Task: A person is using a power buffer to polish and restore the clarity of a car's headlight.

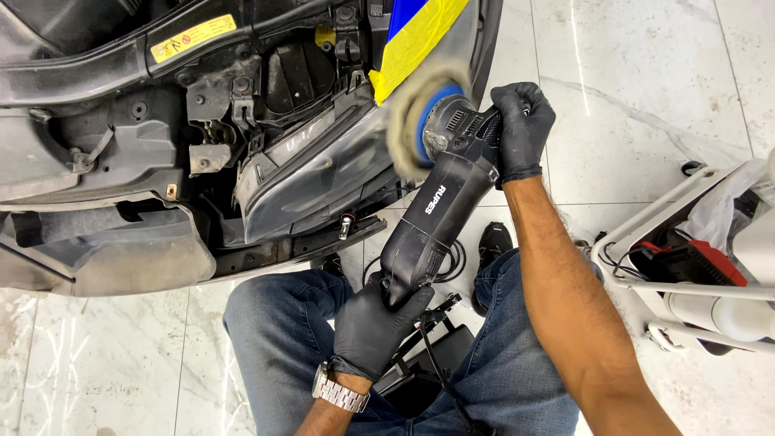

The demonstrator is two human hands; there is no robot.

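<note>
a pale marble floor (97, 363) is lying under a stripped car front (121, 121). the left hand (373, 323), black-gloved, is clenching the rear handle of a black polisher (440, 210). its woolly pad (408, 121) is pressing against the dark headlight (315, 173). the right hand (521, 125) is grasping the polisher's head. a white cart (686, 266) is standing at the right.

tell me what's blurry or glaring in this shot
Head view: the wool pad on the polisher is smeared by motion blur; both gloved hands, left and right, are sharp; the floor shows soft glare streaks; the frame's edges bow slightly.
</note>
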